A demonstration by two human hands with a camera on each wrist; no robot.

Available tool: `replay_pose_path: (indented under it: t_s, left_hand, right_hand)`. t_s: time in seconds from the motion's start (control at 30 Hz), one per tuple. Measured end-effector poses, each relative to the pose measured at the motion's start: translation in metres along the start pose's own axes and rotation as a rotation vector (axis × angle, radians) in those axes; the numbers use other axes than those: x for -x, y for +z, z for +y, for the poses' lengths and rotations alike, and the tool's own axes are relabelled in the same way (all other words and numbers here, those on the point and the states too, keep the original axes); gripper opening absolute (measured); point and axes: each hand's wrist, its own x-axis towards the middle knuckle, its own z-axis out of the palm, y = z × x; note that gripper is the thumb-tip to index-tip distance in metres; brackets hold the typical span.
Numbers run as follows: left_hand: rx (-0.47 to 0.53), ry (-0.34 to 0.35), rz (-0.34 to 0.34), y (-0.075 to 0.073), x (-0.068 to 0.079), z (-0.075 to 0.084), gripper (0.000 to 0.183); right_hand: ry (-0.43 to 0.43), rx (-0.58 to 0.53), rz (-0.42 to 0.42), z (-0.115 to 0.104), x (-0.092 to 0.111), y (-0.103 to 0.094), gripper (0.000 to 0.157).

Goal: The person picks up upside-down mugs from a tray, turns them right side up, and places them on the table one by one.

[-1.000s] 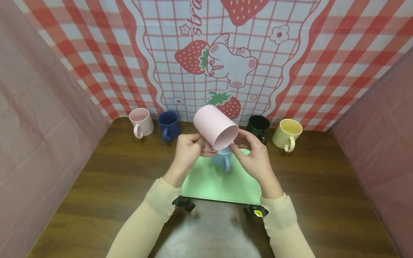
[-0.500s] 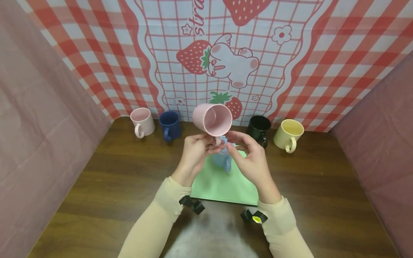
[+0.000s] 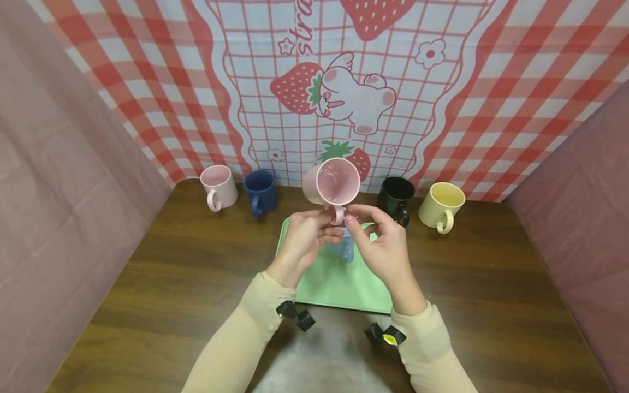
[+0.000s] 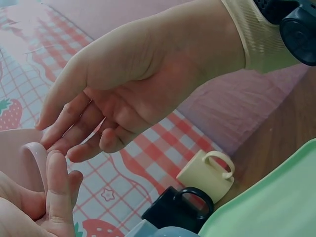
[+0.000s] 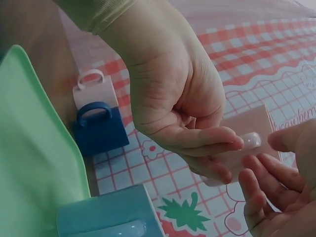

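Observation:
A pale pink mug (image 3: 338, 181) is held up above the green tray (image 3: 339, 286), its opening turned toward the head camera and its handle pointing down. My left hand (image 3: 303, 240) pinches it by the handle, as the right wrist view also shows with the handle (image 5: 251, 140) at the fingertips. Close by on the right is my right hand (image 3: 382, 243), fingers loosely bent, the tips near the handle; whether they touch it I cannot tell. Beneath both hands a light blue mug (image 3: 348, 251) stands on the tray, partly hidden by the fingers.
Along the back of the wooden table stand a second pink mug (image 3: 219, 188) and a dark blue mug (image 3: 260, 192) on the left. A black mug (image 3: 395, 196) and a yellow mug (image 3: 441, 206) are on the right. A strawberry-print cloth (image 3: 363, 98) hangs behind.
The held pink mug has turned so that its opening faces the head camera and has shifted slightly right. My left hand moved right with it; the right hand stays close beside it.

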Motion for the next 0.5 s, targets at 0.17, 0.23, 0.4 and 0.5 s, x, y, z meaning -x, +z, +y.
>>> replay_pose_path:
  t_s: [0.17, 0.23, 0.4, 0.5]
  left_hand:
    - [-0.01, -0.017, -0.015, 0.0018, 0.0009, -0.0008, 0.027]
    - [-0.016, -0.03, -0.025, 0.002, 0.0014, -0.0018, 0.026]
    - [-0.037, -0.04, -0.049, 0.0029, 0.0027, -0.0038, 0.025]
    - [-0.05, -0.035, -0.05, 0.0037, 0.0037, -0.0047, 0.024]
  right_hand:
    - [0.052, 0.08, 0.002, -0.0017, 0.0006, 0.0002, 0.019]
    - [0.072, 0.093, -0.004, -0.0022, 0.001, 0.0007, 0.019]
    - [0.083, 0.106, -0.004, -0.0041, 0.0015, 0.0027, 0.016]
    - [0.087, 0.1, 0.005, -0.0048, 0.0016, 0.0042, 0.013]
